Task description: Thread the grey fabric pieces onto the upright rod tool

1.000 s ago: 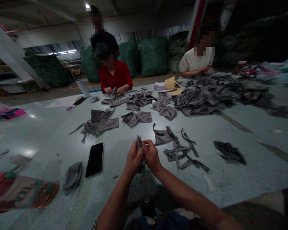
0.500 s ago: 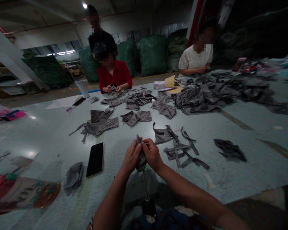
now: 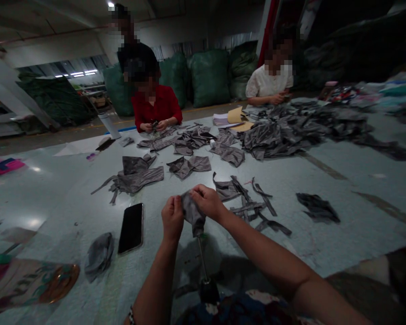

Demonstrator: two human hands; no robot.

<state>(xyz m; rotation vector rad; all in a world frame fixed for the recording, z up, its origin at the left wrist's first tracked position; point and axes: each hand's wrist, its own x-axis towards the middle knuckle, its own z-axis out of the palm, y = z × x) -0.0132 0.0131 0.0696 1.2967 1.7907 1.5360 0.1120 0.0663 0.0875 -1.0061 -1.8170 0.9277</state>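
Between my hands a small grey fabric piece point(image 3: 193, 213) is stretched out above the table, its lower end sitting over the tip of a thin metal rod point(image 3: 203, 258). My left hand point(image 3: 173, 215) pinches its left edge, and my right hand point(image 3: 208, 201) grips the upper right edge. The rod rises from a dark base point(image 3: 209, 290) close to my body. A bit of green shows where cloth and rod meet. Just right of my right hand lie a grey fabric piece point(image 3: 226, 189) and several grey strips point(image 3: 248, 208).
A phone point(image 3: 131, 228), a crumpled grey cloth point(image 3: 99, 255) and a clear container point(image 3: 30, 280) lie to my left. Grey pieces point(image 3: 138, 176) and a large fabric heap point(image 3: 287, 131) lie farther back. Across the table are a person in red point(image 3: 157, 106) and one in white point(image 3: 270, 83); another stands behind.
My hands have moved apart, spreading the folded grey fabric wide at the rod's top. My left hand shifted left. The whole view has shifted slightly.
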